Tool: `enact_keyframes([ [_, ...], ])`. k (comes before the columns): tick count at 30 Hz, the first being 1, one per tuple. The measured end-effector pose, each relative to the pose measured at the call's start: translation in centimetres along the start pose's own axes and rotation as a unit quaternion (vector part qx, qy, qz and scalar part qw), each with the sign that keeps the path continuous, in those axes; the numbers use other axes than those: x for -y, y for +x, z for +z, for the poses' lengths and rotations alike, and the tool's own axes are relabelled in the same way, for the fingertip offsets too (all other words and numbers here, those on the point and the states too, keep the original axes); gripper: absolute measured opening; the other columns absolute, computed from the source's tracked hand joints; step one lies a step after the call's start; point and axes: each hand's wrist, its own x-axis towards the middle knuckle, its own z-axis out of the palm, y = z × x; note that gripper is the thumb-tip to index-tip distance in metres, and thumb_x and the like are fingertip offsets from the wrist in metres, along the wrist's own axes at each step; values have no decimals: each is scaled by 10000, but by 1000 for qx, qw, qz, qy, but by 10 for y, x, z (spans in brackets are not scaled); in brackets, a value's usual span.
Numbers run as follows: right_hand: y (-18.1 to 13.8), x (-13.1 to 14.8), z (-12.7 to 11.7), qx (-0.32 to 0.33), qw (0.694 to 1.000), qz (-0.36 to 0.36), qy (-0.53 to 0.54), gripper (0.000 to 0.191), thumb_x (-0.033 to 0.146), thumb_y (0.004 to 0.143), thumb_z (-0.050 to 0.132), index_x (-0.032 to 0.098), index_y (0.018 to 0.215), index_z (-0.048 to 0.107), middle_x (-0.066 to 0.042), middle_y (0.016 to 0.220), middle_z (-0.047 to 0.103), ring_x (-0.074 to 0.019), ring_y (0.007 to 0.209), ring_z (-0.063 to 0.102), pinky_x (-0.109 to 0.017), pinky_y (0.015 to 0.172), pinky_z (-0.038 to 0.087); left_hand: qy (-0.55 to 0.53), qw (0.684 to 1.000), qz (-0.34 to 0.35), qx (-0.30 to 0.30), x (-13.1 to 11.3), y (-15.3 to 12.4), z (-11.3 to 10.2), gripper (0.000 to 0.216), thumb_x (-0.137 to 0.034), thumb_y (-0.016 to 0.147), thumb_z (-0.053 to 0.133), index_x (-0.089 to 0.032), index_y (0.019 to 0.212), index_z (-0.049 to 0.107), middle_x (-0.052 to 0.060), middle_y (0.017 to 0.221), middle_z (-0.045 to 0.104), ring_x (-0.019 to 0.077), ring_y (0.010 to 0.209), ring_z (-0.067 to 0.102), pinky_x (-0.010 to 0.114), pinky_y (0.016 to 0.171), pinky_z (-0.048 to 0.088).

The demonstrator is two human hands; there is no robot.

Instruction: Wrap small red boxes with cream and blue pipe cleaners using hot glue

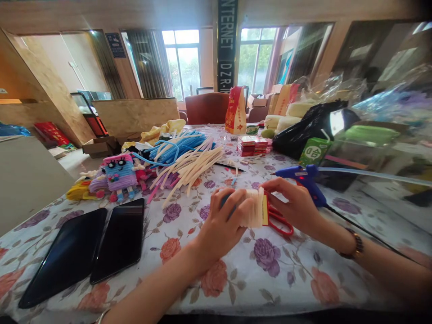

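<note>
My left hand is wrapped round a small block wound with cream pipe cleaners, a bit of blue showing under the fingers. My right hand pinches the same block from its right side. Both hold it just above the floral tablecloth. Red-handled scissors lie under the right hand. A blue glue gun stands just behind the right hand, its cord running off to the right.
Two dark phones lie at the left front. Behind them sit pipe-cleaner dolls and piles of cream and blue pipe cleaners. A black bag, green carton and red boxes stand at the back.
</note>
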Motion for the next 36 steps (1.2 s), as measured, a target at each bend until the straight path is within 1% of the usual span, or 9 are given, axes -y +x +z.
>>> enact_keyframes([
  [7,0,-1,1,-3,999,44,10,98,305,866,518,233,853,583,-11,764,686,-152,688,659,-256,592,510,-7,1000,-10,8,0,-1,1,401,-79,749,552,-157,1135,478,116,1141,540,253,1074,399,407,942,395],
  [11,1,0,0,1,999,54,9,109,307,874,500,240,863,585,-14,772,687,-160,688,657,-263,579,502,-17,1000,-16,16,1,-1,2,428,-68,737,545,-169,1146,469,107,1160,529,255,1081,393,409,949,388],
  [15,2,1,1,8,999,42,15,124,306,873,502,235,865,603,-9,762,691,-152,672,653,-264,603,496,-29,999,-15,19,1,-1,1,449,-64,724,539,-171,1154,469,105,1164,524,252,1088,399,404,958,382],
  [20,4,3,3,17,999,28,13,128,263,865,507,225,868,629,-9,763,693,-146,676,643,-258,608,485,-34,999,-8,20,0,-1,0,459,-70,705,561,-160,1147,474,118,1159,524,257,1086,401,406,959,380],
  [26,11,5,1,15,1000,-11,9,168,283,880,493,226,828,643,-20,759,673,-140,677,619,-263,602,465,-33,999,-15,15,1,0,1,467,-83,697,580,-172,1142,475,112,1161,508,258,1071,391,416,943,393],
  [31,10,2,3,14,999,-35,24,143,261,873,495,241,843,632,-30,820,690,-157,751,638,-286,662,494,-34,999,-14,8,1,-1,1,495,-100,707,574,-197,1176,452,107,1170,499,262,1076,393,425,939,393],
  [36,4,-2,10,13,1000,-13,25,100,239,841,511,245,847,610,-22,796,692,-168,735,646,-293,654,508,-33,999,-32,11,0,-2,1,492,-99,710,572,-185,1180,449,114,1182,490,260,1095,385,418,949,381],
])
